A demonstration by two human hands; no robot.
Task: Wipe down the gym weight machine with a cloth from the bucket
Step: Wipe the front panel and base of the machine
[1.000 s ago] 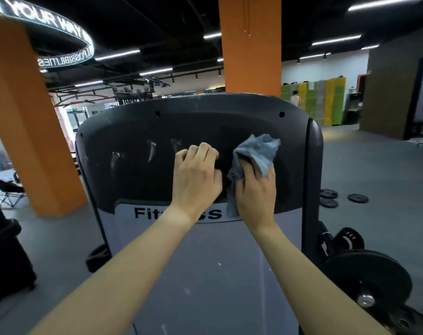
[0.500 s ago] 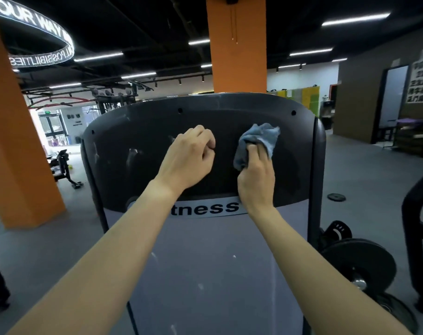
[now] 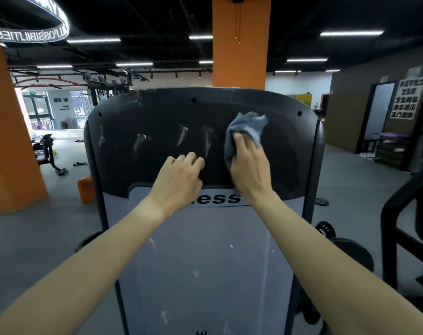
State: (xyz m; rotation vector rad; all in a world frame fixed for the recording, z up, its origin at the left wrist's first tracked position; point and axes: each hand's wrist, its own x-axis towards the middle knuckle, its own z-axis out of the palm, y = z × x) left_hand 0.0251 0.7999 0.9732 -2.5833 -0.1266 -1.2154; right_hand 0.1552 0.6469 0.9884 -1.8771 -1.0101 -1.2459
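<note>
Nearest the viewer, low centre: upright gym weight machine, its pale grey lower panel flecked with white specks. A white label strip along the top of that panel shows the black letters "ess"; the rest is hidden by a hand.

Just above: left hand, fingers curled in, holding nothing, knuckles against the foot of the dark charcoal upper panel.

Beside it, to the right and higher: right hand, fingers bent over a bunched blue-grey cloth, clamping it against the same dark panel. The cloth sits on the panel's upper right part, with a fold hanging by the thumb.

Panel left of the cloth: several whitish smears.

Right of the machine, low: black round weight plates and a black tubular frame.

Beyond, on grey flooring: one loose black disc.

Behind the machine: orange square pillar; second orange pillar at left.

Far right: dark doorway beside a white sign with black characters.
</note>
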